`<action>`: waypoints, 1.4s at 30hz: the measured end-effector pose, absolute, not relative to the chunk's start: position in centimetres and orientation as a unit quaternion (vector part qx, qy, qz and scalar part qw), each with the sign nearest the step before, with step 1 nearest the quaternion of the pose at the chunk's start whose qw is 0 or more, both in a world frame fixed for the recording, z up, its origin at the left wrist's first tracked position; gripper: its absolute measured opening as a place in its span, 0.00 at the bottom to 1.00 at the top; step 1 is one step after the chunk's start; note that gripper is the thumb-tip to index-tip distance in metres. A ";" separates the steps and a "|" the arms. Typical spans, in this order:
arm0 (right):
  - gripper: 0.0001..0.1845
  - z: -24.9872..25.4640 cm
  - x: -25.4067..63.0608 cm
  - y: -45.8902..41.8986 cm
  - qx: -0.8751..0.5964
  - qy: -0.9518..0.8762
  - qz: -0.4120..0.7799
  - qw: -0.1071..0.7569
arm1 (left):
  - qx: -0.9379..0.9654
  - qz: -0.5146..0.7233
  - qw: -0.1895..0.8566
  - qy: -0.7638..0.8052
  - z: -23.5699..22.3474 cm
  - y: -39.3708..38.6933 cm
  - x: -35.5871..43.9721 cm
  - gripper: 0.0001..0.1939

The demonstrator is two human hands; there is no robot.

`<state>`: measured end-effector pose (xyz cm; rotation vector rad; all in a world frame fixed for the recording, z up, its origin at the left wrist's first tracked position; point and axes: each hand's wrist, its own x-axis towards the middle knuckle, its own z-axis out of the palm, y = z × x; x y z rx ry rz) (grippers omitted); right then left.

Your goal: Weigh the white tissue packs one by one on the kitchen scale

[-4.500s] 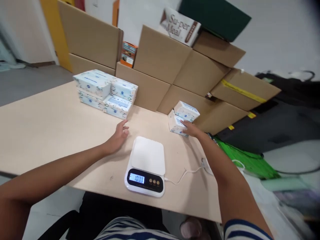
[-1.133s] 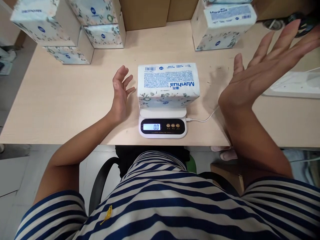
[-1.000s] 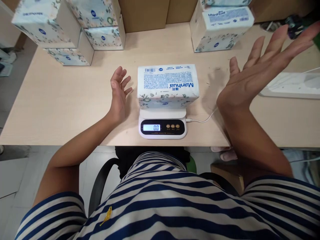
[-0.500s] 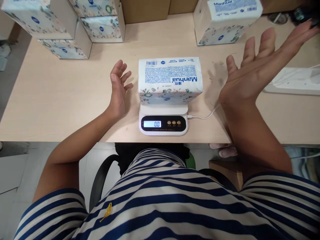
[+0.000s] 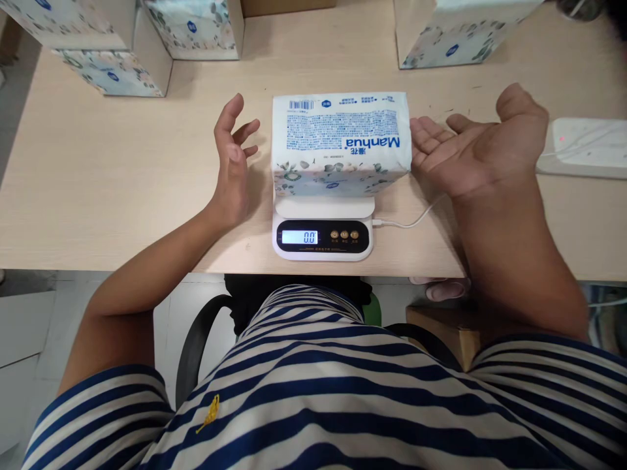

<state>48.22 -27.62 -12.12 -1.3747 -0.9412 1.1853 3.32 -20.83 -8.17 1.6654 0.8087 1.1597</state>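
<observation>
A pack of tissues (image 5: 340, 134) with blue "Manhua" print rests on the white digital scale (image 5: 323, 251), whose lit display reads 0.0. To the left of the pack, my left hand (image 5: 234, 163) is open above the table, its fingers apart and not touching the pack. On the other side my right hand (image 5: 482, 147) lies palm up and open, thumb spread away. Its fingertips reach the pack's right side; whether they touch or slip under it I cannot tell. A white cable (image 5: 409, 225) runs from the scale toward my right wrist.
More tissue packs (image 5: 115, 73) are stacked at the back left. Another pack (image 5: 450, 46) stands at the back right. A white power strip (image 5: 588, 147) with a small red light lies at the right. The table's front edge (image 5: 313, 274) runs just before my body.
My right hand has come down and turned palm up, its fingers now at the pack's right side. My left hand has barely moved. The whole view has shifted slightly.
</observation>
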 end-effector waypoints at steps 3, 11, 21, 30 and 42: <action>0.58 -11.0 47.8 -28.0 -0.554 -0.404 0.522 0.507 | 0.679 0.477 0.463 0.312 -8.4 -20.5 3.3 0.53; 0.54 -9.9 46.4 -28.6 -0.563 -0.365 0.513 0.536 | 0.680 0.476 0.468 0.304 -8.9 -20.0 3.1 0.52; 0.57 -10.4 47.2 -28.4 -0.519 -0.432 0.527 0.517 | 0.685 0.459 0.475 0.306 -8.9 -19.7 2.9 0.50; 0.45 -8.6 43.8 -29.5 -0.553 -0.377 0.486 0.563 | 0.645 0.464 0.496 0.351 -8.3 -20.0 3.3 0.52; 0.37 -7.3 41.2 -29.6 -0.544 -0.336 0.482 0.599 | 0.674 0.477 0.473 0.308 -10.1 -18.6 3.0 0.50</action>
